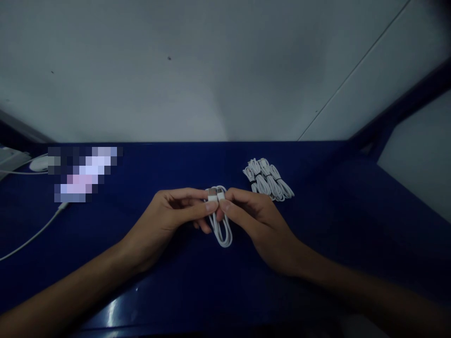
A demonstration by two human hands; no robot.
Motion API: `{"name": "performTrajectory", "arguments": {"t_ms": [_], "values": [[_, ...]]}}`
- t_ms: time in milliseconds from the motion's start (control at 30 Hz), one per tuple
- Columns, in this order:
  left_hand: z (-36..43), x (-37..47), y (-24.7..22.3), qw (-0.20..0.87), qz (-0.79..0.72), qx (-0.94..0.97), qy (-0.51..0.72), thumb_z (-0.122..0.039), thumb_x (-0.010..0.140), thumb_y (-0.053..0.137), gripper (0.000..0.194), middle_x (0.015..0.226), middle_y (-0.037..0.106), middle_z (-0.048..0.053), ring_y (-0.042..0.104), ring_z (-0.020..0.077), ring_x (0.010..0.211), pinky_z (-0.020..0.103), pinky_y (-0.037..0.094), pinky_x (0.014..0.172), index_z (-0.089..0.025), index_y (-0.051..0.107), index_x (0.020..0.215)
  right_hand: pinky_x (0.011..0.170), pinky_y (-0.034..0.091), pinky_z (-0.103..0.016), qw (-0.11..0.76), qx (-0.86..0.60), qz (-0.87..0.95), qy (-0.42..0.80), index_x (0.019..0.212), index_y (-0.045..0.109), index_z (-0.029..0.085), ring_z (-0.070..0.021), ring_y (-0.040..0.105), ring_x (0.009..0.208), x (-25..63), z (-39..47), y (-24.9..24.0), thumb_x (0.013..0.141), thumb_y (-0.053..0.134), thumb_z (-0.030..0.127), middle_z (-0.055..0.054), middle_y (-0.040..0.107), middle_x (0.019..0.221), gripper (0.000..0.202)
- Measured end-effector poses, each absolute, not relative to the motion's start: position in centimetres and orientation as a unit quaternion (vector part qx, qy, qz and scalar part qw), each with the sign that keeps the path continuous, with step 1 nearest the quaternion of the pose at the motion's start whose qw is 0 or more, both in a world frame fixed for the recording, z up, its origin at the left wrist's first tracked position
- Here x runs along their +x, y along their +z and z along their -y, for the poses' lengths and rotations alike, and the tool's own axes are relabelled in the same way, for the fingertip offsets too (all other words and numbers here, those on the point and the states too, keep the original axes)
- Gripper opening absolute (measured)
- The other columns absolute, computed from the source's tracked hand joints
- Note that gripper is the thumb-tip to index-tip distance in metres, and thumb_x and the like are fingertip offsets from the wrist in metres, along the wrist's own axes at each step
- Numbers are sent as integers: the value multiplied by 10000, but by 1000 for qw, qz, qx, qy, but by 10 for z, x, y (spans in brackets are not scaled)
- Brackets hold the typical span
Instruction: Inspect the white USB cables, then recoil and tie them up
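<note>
Between my two hands is a coiled white USB cable (222, 234), its loops hanging below the fingers. Its two plugs sit side by side at the top, a wide metal one on the left and a smaller one on the right. With thumb and fingers, my left hand (179, 209) pinches the cable at the wide plug. My right hand (252, 211) closes on it at the smaller plug. Just behind my right hand lies a pile of white cables (269, 180), coiled and bound with dark ties.
The blue tabletop (169, 291) meets a pale wall (176, 94) at the back. On the left lies a pixelated, bright device (86, 173) with a white cord (38, 241) leading off the left edge. A white rounded object (38, 163) is beside it.
</note>
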State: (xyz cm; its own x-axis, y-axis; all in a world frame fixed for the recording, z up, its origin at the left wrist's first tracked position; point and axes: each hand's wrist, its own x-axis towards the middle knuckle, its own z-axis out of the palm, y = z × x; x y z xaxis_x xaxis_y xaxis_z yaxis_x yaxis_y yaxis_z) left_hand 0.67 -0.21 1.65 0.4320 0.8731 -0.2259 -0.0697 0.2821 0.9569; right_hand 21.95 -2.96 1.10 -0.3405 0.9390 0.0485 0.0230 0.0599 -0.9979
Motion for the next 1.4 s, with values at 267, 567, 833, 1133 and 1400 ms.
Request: {"name": "performTrajectory", "arguments": {"t_ms": [267,567,833,1133,1400], "values": [[3,6,16,691,-409,490,339,-226,949,872,179,850,844,25,728,93,693,172,585,728,-244,908,1123,738,493,-345,410,-398,602,558,878,717,204,-172,633,786,220,30,11,1122,585,325,-21,710,842,302],[3,6,17,686,-413,494,339,-237,942,879,174,849,841,27,723,96,695,180,577,722,-244,910,1113,776,503,-356,408,-397,600,561,880,715,202,-178,644,811,221,30,12,1127,578,319,-25,715,857,306],[2,7,19,689,-413,491,336,-223,946,873,165,829,840,21,722,93,698,175,574,732,-249,910,1105,758,502,-320,425,-371,603,564,877,712,209,-153,647,806,220,29,13,1128,573,272,-5,741,871,293],[2,8,20,688,-418,485,340,-239,928,893,157,816,834,25,715,98,678,182,576,716,-253,916,1083,763,515,-335,414,-385,603,563,886,723,215,-168,652,810,220,30,13,1129,579,306,-15,727,858,297],[3,8,19,688,-413,494,336,-230,958,865,149,825,838,18,723,94,697,171,573,731,-256,912,1097,730,502,-322,413,-379,603,568,885,715,216,-163,628,780,221,30,14,1133,578,313,-11,719,853,299]]}}
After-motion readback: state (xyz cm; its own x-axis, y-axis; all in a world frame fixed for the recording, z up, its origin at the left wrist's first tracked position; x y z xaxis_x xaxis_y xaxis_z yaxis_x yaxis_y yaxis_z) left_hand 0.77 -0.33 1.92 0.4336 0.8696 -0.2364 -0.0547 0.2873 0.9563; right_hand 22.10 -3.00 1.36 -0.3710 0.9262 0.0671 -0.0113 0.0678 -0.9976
